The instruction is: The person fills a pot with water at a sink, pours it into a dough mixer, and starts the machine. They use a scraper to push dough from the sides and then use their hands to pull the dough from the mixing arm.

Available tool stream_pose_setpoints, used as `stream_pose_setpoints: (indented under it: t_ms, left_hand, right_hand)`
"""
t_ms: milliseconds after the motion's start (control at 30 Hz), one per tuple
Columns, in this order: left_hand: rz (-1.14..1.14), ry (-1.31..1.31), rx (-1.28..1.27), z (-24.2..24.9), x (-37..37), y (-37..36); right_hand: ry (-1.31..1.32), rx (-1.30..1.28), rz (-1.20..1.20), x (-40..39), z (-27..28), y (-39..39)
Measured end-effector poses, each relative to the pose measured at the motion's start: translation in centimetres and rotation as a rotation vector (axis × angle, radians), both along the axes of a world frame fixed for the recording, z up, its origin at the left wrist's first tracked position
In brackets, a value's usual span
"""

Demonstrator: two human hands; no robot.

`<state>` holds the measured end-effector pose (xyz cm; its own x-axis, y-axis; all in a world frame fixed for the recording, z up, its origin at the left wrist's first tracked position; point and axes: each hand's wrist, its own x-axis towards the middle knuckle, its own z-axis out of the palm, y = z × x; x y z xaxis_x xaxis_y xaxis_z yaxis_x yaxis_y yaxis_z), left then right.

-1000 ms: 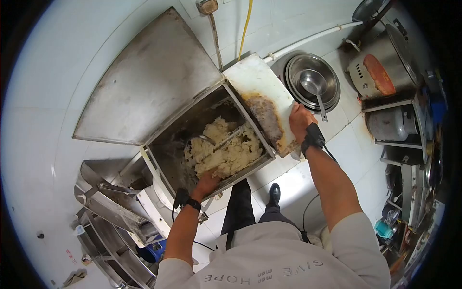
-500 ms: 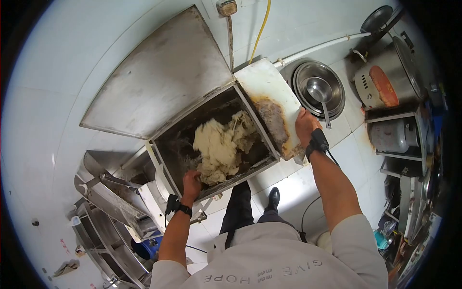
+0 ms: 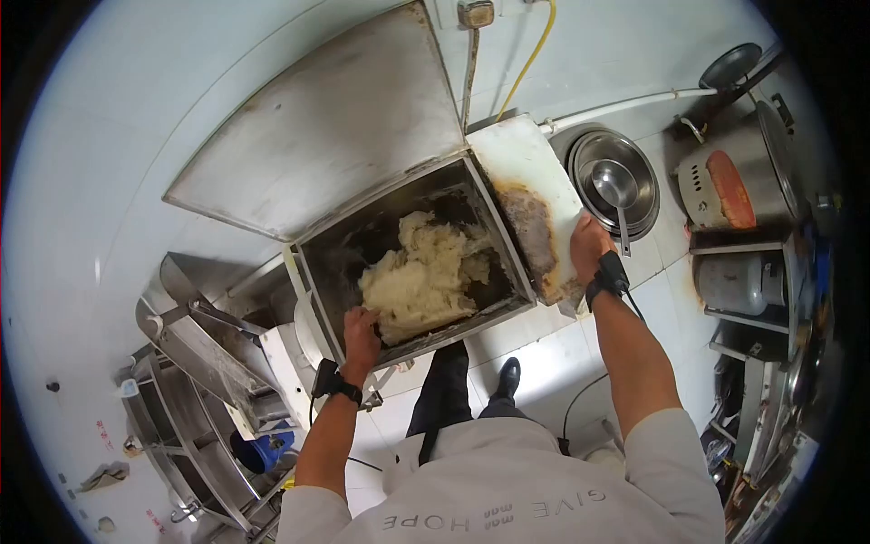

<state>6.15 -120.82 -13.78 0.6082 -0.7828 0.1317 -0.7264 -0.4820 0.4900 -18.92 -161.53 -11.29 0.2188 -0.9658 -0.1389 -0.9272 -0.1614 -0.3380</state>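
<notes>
A pale, ragged mass of dough (image 3: 421, 286) lies in the dark metal tub (image 3: 343, 243) of a machine. My left hand (image 3: 362, 334) is at the tub's near left edge, its bent fingers closed on the border of the dough. Beside the tub is the machine's white, rust-stained housing (image 3: 517, 150). My right hand (image 3: 591, 245) grips the right edge of this housing, fingers together; some fingertips are hard to see. Both wrists wear dark straps with small devices.
The tub's metal lid (image 3: 326, 122) stands raised behind it. Nested steel bowls (image 3: 645, 213) with a ladle (image 3: 614, 184) are to the right, near a large steel pot (image 3: 725, 186) and a gas cylinder (image 3: 729, 279). A metal chute-like machine (image 3: 213, 349) stands at left.
The view has shifted, so the tub and housing appear slightly farther right. The dough has changed shape, with its pale bulk now lower and nearer my left hand. My right hand stays at the housing's edge.
</notes>
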Motion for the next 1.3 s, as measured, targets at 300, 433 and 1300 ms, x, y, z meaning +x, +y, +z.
stream_pose_setpoints:
  t_ms: [300,433,1300]
  left_hand:
    - [0.021,0.103,0.051,-2.1,1.2,2.2]
    - [0.050,0.174,0.036,-3.0,0.6,1.6]
    - [0.197,0.444,0.174,-0.4,-0.3,0.3]
  right_hand:
    - [0.016,-0.139,-0.002,0.1,-1.1,-0.1]
    - [0.042,-0.058,-0.011,0.1,-1.0,-0.2]
    - [-0.002,-0.148,0.011,0.0,-1.2,-0.1]
